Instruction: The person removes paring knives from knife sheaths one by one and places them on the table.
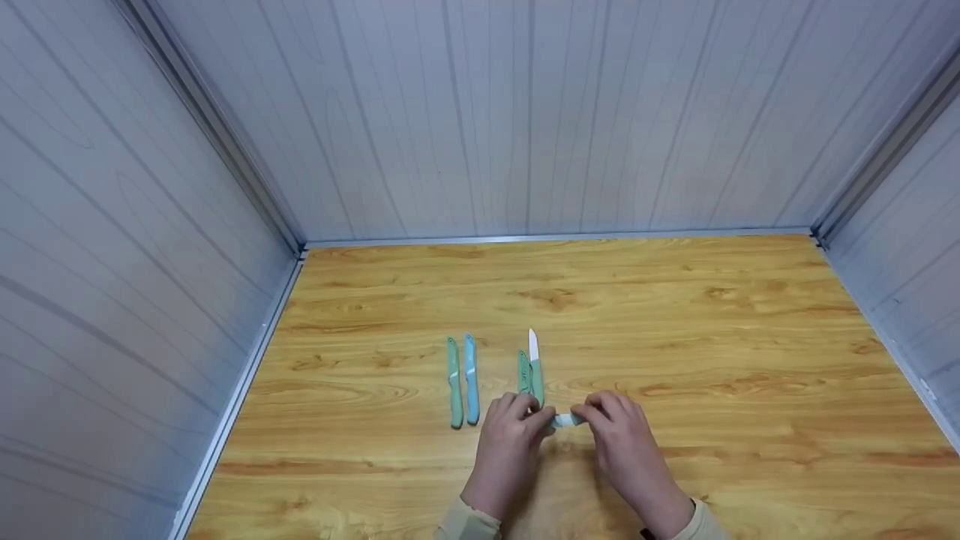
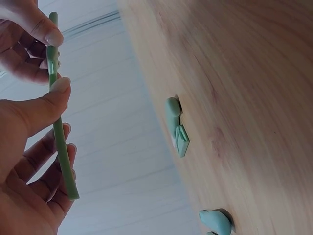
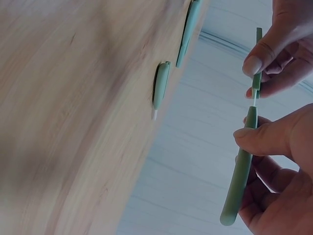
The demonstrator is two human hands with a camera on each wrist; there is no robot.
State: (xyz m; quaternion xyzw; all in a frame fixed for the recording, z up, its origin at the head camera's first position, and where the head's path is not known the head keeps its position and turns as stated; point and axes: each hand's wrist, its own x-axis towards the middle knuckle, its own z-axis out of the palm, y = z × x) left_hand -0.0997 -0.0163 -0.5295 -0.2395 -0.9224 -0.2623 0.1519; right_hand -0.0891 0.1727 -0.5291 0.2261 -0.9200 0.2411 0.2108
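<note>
Green sheath [image 1: 523,367] near the left hand [image 1: 510,435] bears unreadably small marks.

Pale streaked wall panels [image 1: 487,112] — on three sides, grey corner posts [image 1: 217,127], metal edging [image 1: 555,238], wood-grain tabletop [image 1: 750,337]

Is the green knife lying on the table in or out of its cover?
Out. The knife shows its bare white blade, and a green cover lies beside it.
</note>
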